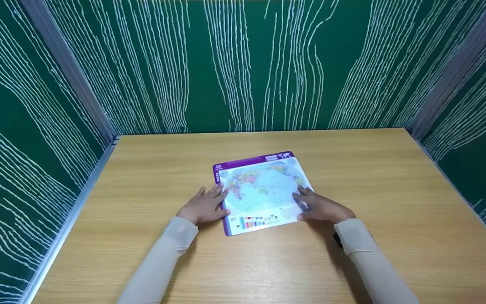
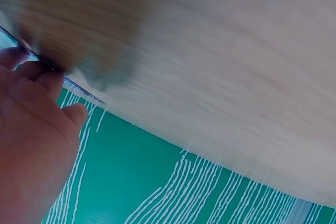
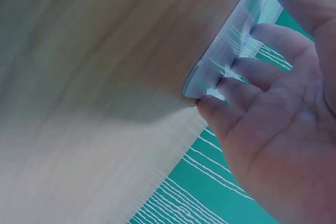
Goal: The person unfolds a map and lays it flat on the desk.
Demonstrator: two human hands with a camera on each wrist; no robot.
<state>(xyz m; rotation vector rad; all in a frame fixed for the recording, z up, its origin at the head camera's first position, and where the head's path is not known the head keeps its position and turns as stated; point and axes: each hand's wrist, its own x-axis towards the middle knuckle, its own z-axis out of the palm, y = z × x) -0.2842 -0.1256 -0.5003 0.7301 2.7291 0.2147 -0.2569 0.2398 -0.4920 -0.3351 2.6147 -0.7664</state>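
Observation:
A thin world map sheet (image 1: 264, 190) with rounded corners and a purple top band lies on the table, turned slightly askew. My left hand (image 1: 203, 207) touches its left edge, fingers spread and thumb lower down. On the opposite side, my right hand (image 1: 321, 207) rests its fingertips over the right edge. The right wrist view has the right hand (image 3: 283, 114) with fairly straight fingers along the glossy map edge (image 3: 223, 51). In the left wrist view, the left hand (image 2: 34, 140) reaches a narrow strip of the map; its fingertips are partly hidden.
The wooden table (image 1: 141, 169) extends around the map on all sides. Green panels (image 1: 260, 63) with white wavy lines stand behind and beside it, joined by grey posts (image 1: 72, 67). A dark band (image 1: 338, 240) shows at the right cuff.

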